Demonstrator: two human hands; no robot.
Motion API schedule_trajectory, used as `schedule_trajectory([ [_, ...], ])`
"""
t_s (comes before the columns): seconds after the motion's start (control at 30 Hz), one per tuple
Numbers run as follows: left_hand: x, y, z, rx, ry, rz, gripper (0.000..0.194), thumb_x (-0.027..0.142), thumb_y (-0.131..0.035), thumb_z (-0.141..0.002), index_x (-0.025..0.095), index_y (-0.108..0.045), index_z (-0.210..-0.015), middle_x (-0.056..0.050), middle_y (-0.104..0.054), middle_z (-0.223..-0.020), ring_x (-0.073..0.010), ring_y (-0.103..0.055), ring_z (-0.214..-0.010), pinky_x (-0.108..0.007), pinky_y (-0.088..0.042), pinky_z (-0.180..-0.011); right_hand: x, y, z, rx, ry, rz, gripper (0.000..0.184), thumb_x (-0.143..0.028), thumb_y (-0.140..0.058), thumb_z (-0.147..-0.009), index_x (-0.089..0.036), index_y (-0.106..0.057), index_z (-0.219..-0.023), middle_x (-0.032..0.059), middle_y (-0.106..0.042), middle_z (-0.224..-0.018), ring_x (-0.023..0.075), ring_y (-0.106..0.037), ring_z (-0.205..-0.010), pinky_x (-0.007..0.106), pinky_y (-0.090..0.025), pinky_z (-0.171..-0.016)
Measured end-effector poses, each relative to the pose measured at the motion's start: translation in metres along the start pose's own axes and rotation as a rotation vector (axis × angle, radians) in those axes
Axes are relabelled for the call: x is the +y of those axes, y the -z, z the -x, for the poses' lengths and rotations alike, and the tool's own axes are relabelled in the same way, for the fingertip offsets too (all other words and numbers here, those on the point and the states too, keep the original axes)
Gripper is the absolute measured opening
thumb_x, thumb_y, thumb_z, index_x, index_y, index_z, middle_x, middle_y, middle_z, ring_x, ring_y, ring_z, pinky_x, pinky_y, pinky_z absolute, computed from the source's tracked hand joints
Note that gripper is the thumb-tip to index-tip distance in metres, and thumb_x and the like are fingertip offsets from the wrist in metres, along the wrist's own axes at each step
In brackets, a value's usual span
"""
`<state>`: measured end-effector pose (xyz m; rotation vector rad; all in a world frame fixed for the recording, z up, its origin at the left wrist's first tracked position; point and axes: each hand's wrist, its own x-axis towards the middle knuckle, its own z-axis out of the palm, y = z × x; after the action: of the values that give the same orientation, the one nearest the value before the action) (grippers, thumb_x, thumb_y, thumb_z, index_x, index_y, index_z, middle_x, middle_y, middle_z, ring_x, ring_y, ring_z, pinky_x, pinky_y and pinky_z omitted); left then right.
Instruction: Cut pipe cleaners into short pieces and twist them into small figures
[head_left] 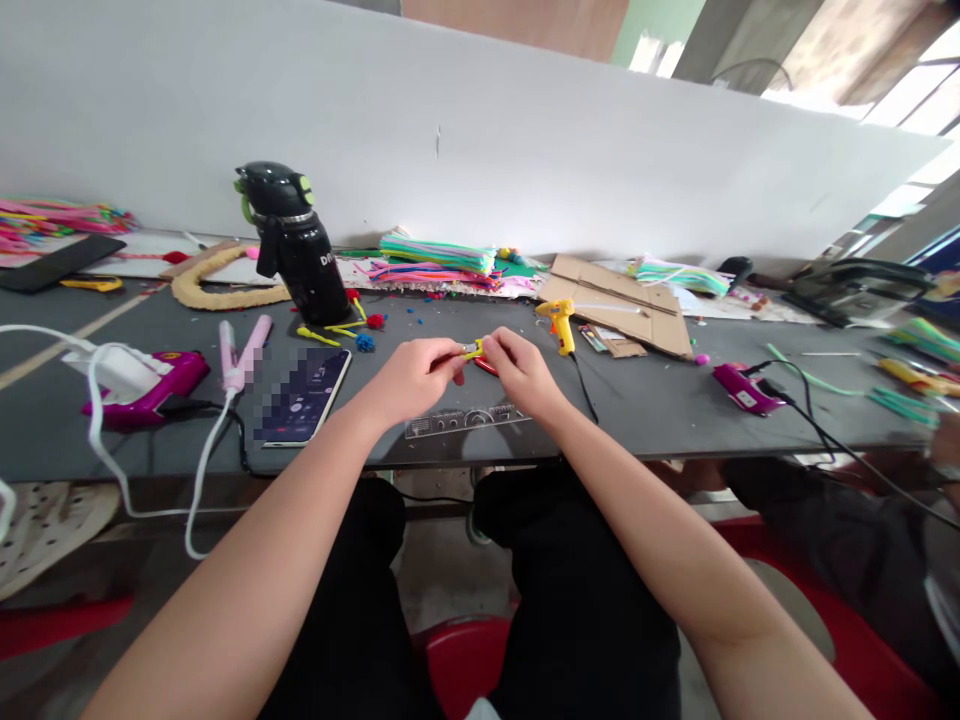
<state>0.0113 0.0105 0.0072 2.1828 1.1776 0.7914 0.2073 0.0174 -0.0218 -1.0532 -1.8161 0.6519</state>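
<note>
The person's bare left forearm (262, 545) and bare right forearm (660, 530) reach forward, converging. The bare left hand (420, 380) and bare right hand (519, 375) sit close together, fingers curled, thumbs pinching inward. Black-trousered legs (581, 590) are spread apart below.

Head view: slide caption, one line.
Left hand and right hand hold a yellow piece; ruler and glue gun nearby.

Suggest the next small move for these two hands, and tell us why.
Perhaps a slight turn of the small yellow piece with the right hand while the left hand steadies it: both hands meet at it, and the yellow glue gun is on the table, in neither hand.
</note>
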Motion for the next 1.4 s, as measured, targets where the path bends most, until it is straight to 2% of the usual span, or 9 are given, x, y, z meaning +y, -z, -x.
schedule_trajectory([
  [0.2,-0.01,0.009,0.002,-0.02,0.067,-0.044,0.03,0.037,-0.051,-0.092,0.018,-0.071,-0.081,-0.004,-0.069,-0.07,-0.0157,-0.056,-0.059,-0.027,-0.038,-0.056,0.008,0.005,-0.002,0.004,-0.093,-0.178,0.039,-0.059,-0.056,-0.092,-0.021,-0.054,-0.083,-0.0032,-0.052,-0.067,0.0118,-0.047,-0.062,0.026,-0.04,-0.061],
  [0.4,-0.015,0.005,0.002,-0.12,0.134,0.009,0.032,0.042,-0.054,-0.09,0.02,-0.072,-0.076,-0.003,-0.066,-0.059,-0.0175,-0.06,-0.054,-0.027,-0.041,-0.053,0.015,0.004,-0.008,0.108,-0.221,-0.371,0.051,-0.068,-0.07,-0.076,-0.019,-0.06,-0.085,-0.0029,-0.057,-0.062,0.0105,-0.051,-0.056,0.025,-0.044,-0.054],
  [0.63,0.004,-0.013,0.002,-0.303,0.104,0.091,0.04,0.051,-0.056,-0.088,0.019,-0.069,-0.067,-0.004,-0.072,-0.067,-0.0155,-0.061,-0.052,-0.026,-0.043,-0.049,0.018,0.003,-0.012,0.183,-0.356,-0.559,0.052,-0.067,-0.075,-0.07,-0.019,-0.061,-0.084,0.0012,-0.067,-0.073,0.0137,-0.065,-0.068,0.03,-0.058,-0.069],
  [0.83,-0.004,0.0,0.005,-0.548,0.197,0.08,0.042,0.056,-0.06,-0.085,0.02,-0.067,-0.064,-0.003,-0.071,-0.064,-0.0139,-0.055,-0.048,-0.025,-0.04,-0.045,0.021,0.013,-0.012,0.241,-0.379,-0.619,0.052,-0.063,-0.081,-0.066,-0.02,-0.059,-0.088,0.0031,-0.073,-0.081,0.0149,-0.07,-0.069,0.026,-0.058,-0.061],
  [0.9,-0.01,0.007,0.005,-0.413,0.185,0.035,0.043,0.056,-0.06,-0.085,0.02,-0.065,-0.063,-0.003,-0.07,-0.063,-0.0139,-0.054,-0.049,-0.026,-0.039,-0.046,0.023,0.016,-0.012,0.245,-0.382,-0.594,0.052,-0.062,-0.082,-0.066,-0.02,-0.061,-0.088,0.0035,-0.073,-0.081,0.015,-0.07,-0.07,0.025,-0.058,-0.06],
  [1.0,-0.017,0.008,0.001,-0.086,0.167,0.025,0.038,0.053,-0.059,-0.087,0.019,-0.067,-0.073,-0.005,-0.071,-0.069,-0.015,-0.058,-0.054,-0.026,-0.042,-0.051,0.025,0.015,-0.011,0.213,-0.383,-0.587,0.049,-0.059,-0.083,-0.066,-0.019,-0.066,-0.089,0.0037,-0.073,-0.08,0.0146,-0.07,-0.07,0.026,-0.058,-0.062],
  [1.07,-0.019,0.003,-0.004,0.012,0.173,0.119,0.034,0.05,-0.06,-0.087,0.017,-0.069,-0.087,-0.007,-0.074,-0.079,-0.0161,-0.062,-0.059,-0.027,-0.048,-0.057,0.025,0.011,-0.01,0.174,-0.386,-0.606,0.047,-0.058,-0.083,-0.067,-0.019,-0.069,-0.089,0.003,-0.073,-0.079,0.0134,-0.068,-0.068,0.026,-0.059,-0.065],
  [1.2,-0.016,-0.014,-0.013,-0.039,0.157,0.317,0.038,0.048,-0.067,-0.084,0.015,-0.069,-0.104,-0.01,-0.076,-0.092,-0.0176,-0.067,-0.068,-0.03,-0.054,-0.065,0.02,-0.001,-0.011,0.12,-0.426,-0.646,0.046,-0.055,-0.086,-0.062,-0.018,-0.073,-0.088,0.0019,-0.072,-0.078,0.0127,-0.066,-0.068,0.028,-0.059,-0.071],
  [1.4,-0.01,-0.025,-0.022,-0.079,0.134,0.383,0.034,0.047,-0.065,-0.086,0.013,-0.069,-0.079,-0.007,-0.071,-0.076,-0.0139,-0.062,-0.062,-0.026,-0.05,-0.062,0.018,-0.001,-0.012,0.157,-0.454,-0.684,0.05,-0.06,-0.083,-0.064,-0.017,-0.076,-0.089,0.0008,-0.067,-0.074,0.0102,-0.059,-0.064,0.024,-0.052,-0.061],
])
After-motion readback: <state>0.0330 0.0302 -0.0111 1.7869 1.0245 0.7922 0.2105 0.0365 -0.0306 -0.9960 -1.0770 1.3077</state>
